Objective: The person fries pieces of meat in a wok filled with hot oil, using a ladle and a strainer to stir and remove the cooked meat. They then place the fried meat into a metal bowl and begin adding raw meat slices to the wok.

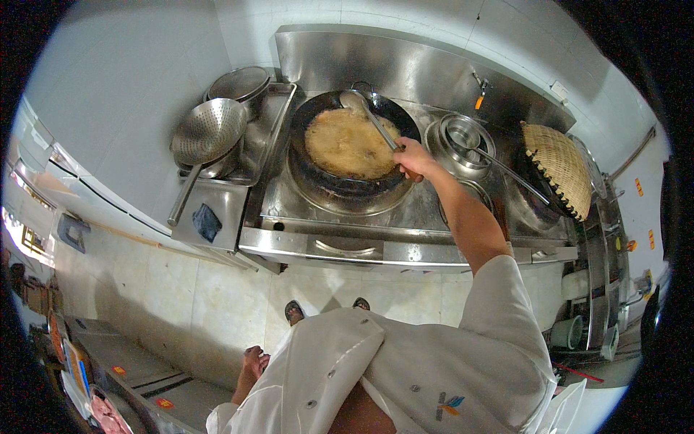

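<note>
My right hand (pixel 413 159) grips the handle of a metal ladle (pixel 382 127) over a large black wok (pixel 301 144). The ladle's round bowl rests near the wok's far inner side, at the edge of bubbling, foamy yellowish-brown oil (pixel 347 142). Whatever is under the foam is hidden. The wok sits on a stainless steel stove (pixel 276 200), its loop handle toward the back wall. Down beside my body hangs my left hand (pixel 255 359), away from the stove, with bent fingers; whether it holds anything is unclear.
A perforated strainer (pixel 211 130) lies across a pot on the left, before a lidded pot (pixel 238 84). A dark cloth (pixel 206 222) lies nearer. Right of the wok stand nested metal pots (pixel 466 138) with another ladle (pixel 512 176), then a woven bamboo basket (pixel 561 171). Behind is a tap (pixel 480 89).
</note>
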A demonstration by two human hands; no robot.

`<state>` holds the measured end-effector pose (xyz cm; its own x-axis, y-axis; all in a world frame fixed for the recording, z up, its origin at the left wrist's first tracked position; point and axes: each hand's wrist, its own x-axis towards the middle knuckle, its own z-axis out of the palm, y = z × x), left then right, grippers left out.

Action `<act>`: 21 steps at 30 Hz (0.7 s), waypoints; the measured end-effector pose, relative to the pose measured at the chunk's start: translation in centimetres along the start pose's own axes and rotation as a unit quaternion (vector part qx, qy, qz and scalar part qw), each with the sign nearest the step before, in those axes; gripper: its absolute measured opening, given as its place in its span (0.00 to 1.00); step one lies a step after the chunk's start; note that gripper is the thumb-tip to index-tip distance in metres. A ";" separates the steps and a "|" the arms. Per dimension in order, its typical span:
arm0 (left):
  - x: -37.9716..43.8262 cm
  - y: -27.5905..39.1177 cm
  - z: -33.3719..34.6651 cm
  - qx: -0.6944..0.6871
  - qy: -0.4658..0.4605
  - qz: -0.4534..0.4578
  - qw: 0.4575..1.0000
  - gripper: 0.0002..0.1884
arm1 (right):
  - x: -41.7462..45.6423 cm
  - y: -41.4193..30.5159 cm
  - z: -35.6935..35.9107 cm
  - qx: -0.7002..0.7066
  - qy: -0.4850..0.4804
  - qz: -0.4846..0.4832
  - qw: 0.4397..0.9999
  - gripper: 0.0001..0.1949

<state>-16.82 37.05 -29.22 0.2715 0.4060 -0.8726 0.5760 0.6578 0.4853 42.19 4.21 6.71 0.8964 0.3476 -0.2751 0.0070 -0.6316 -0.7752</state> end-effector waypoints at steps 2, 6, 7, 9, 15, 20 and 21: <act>-0.3 0.5 0.5 -0.009 0.001 -0.004 1.000 0.13 | 0.2 1.4 0.0 -0.024 0.027 -0.056 0.998 0.24; 0.5 0.7 0.1 -0.012 -0.029 0.002 1.000 0.12 | -0.8 2.9 -0.6 -0.034 0.051 -0.070 0.996 0.26; 0.7 0.6 0.1 -0.014 -0.035 0.004 0.999 0.12 | -1.1 3.2 -0.8 -0.031 0.045 -0.081 0.995 0.26; 0.0 1.6 0.9 -0.006 -0.040 0.007 0.999 0.11 | -1.9 3.7 -1.3 -0.025 0.039 -0.100 0.994 0.27; -2.7 5.3 3.0 0.075 -0.036 0.024 0.996 0.11 | -3.4 3.0 -1.3 -0.051 0.057 -0.065 0.995 0.29; -2.6 6.0 3.6 0.031 -0.027 0.035 0.999 0.14 | -3.3 4.5 -0.6 -0.042 0.059 -0.051 0.996 0.30; -2.4 5.9 3.6 0.029 -0.022 0.034 0.999 0.15 | -3.6 4.2 -0.4 -0.035 0.055 -0.047 0.997 0.30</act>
<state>-11.34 37.64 -24.46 0.3445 0.4194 -0.8399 0.5985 0.5911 0.5407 39.19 0.01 4.72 0.9336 0.3313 -0.1365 0.1203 -0.6488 -0.7514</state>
